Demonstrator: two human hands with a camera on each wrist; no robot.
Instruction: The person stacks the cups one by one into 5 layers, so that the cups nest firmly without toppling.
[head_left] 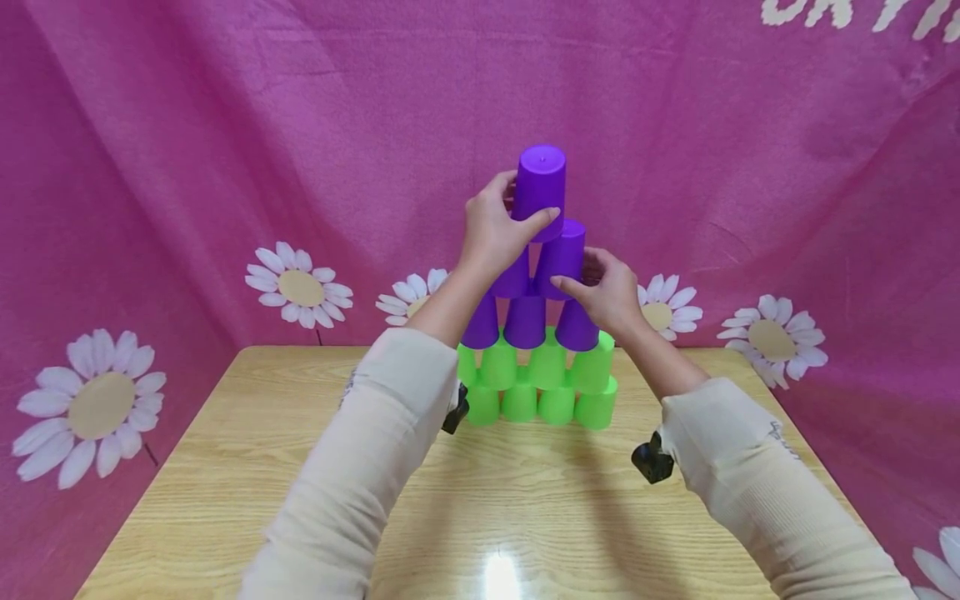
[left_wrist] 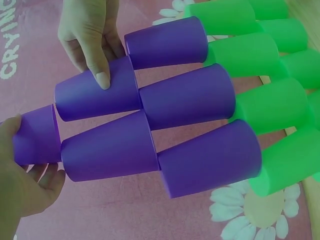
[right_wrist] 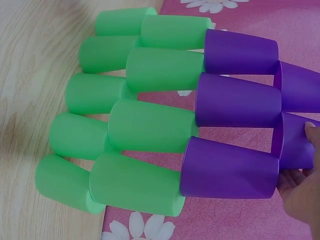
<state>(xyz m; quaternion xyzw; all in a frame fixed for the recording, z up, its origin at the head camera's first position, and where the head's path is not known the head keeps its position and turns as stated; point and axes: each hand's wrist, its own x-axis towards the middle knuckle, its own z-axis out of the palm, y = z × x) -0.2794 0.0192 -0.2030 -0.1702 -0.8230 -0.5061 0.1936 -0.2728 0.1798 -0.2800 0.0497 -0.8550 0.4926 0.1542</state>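
Upside-down cups stand stacked in a pyramid. My left hand (head_left: 492,223) grips the topmost purple cup (head_left: 542,183), thumb in front and fingers behind. Its rim sits at the bases of two purple cups; whether it touches them I cannot tell. My right hand (head_left: 615,296) holds the right one of those two, a purple cup (head_left: 564,260), with the thumb on its near side. Beside it is the left purple cup (left_wrist: 110,146), untouched by either hand. Under them stands a row of three purple cups (head_left: 525,323), partly covered by my left forearm in the head view.
Two lower rows of several green cups (head_left: 547,367) bear the purple ones on the wooden table (head_left: 517,492). A pink cloth (head_left: 375,150) with daisies hangs close behind. Black wrist cameras (head_left: 652,458) protrude under both sleeves, near the green cups on the left.
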